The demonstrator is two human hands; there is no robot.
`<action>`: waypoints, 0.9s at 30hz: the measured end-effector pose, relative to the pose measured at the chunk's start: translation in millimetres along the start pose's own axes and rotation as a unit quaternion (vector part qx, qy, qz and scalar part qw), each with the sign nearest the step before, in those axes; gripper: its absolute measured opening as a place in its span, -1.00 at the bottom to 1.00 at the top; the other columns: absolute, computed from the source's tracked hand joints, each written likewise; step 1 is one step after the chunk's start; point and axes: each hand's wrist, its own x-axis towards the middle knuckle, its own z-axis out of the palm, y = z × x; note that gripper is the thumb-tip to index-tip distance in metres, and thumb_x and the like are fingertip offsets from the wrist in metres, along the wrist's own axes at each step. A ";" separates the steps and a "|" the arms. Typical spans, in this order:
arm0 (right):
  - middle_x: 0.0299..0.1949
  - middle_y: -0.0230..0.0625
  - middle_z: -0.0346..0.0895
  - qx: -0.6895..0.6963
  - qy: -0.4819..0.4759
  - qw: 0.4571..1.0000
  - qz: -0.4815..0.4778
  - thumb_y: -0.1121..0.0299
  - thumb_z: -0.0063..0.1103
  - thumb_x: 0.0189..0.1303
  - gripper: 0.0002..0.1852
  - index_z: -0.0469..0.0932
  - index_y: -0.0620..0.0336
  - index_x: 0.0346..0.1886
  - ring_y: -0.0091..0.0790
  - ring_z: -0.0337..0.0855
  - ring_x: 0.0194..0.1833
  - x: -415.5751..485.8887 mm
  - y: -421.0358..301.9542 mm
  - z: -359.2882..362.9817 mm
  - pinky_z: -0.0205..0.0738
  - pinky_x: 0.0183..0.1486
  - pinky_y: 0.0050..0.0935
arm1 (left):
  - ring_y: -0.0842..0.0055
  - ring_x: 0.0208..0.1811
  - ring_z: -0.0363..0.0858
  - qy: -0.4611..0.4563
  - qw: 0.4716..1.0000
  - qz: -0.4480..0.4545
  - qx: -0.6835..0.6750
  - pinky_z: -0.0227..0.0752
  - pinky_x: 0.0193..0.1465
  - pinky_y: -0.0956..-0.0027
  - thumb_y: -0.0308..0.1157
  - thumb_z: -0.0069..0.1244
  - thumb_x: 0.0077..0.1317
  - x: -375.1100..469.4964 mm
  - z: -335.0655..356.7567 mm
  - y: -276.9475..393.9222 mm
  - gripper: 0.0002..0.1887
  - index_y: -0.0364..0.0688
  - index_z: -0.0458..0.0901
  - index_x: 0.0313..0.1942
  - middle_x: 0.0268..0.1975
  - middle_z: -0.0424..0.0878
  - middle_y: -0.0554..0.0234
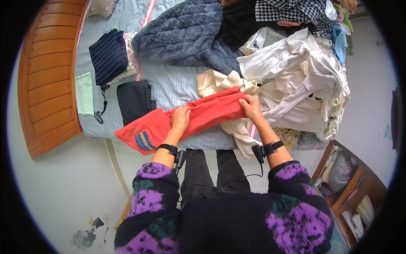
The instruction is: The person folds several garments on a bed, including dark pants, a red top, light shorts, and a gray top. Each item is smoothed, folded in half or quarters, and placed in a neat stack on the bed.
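Note:
A pair of red trousers (209, 117), folded lengthwise into a long strip, stretches across the near edge of the bed. One end shows a pocket with a blue and yellow patterned patch (145, 140). My left hand (180, 119) grips the strip near its middle, by the pocket end. At the opposite end, my right hand (251, 108) pinches the cloth with the thumb on top. Folded black cloth (133, 100) lies just beyond the pocket end. Cream garments (226, 81) lie partly under the red cloth on the right.
A large heap of white clothes (301, 82) covers the bed's right side. Behind lies a grey-blue quilted plush item (187, 31). Folded navy striped cloth (109, 57) and pale green cloth (84, 93) lie near the wooden headboard (50, 73). An open wooden cabinet (349, 184) stands at lower right.

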 end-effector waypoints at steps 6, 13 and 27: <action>-0.45 -0.50 0.56 -0.044 0.077 0.995 -0.034 0.43 0.15 0.20 -0.85 0.61 0.32 -0.26 -0.65 0.45 -0.38 35.6 22.4 10.5 0.37 -0.28 -0.57 | 0.09 -0.18 0.56 0.083 0.996 0.008 -0.034 0.46 -0.13 0.10 -0.41 0.01 0.24 3.1 4.2 5.2 -0.86 -0.15 0.55 -0.19 -0.26 0.56 0.07; -0.29 -0.23 0.60 -0.157 0.161 0.974 -0.036 0.33 0.26 0.12 -0.73 0.55 0.34 -0.21 -0.41 0.57 -0.25 16.5 30.9 16.1 0.44 -0.13 -0.42 | 0.08 -0.05 0.51 -0.123 0.992 0.010 0.006 0.45 -0.03 0.12 -0.38 0.09 0.16 -48.5 26.3 17.4 -0.63 -0.12 0.44 -0.01 -0.11 0.48 0.01; -0.24 -0.34 0.61 0.040 -0.015 0.995 0.092 0.43 0.33 0.04 -0.70 0.53 0.30 -0.15 -0.51 0.57 -0.25 16.4 26.7 6.8 0.46 -0.11 -0.51 | 0.28 -0.26 0.59 0.000 0.960 -0.171 -0.222 0.48 -0.13 0.23 -0.51 0.01 0.16 -7.8 51.3 -21.0 -0.57 -0.19 0.41 0.08 -0.34 0.56 0.10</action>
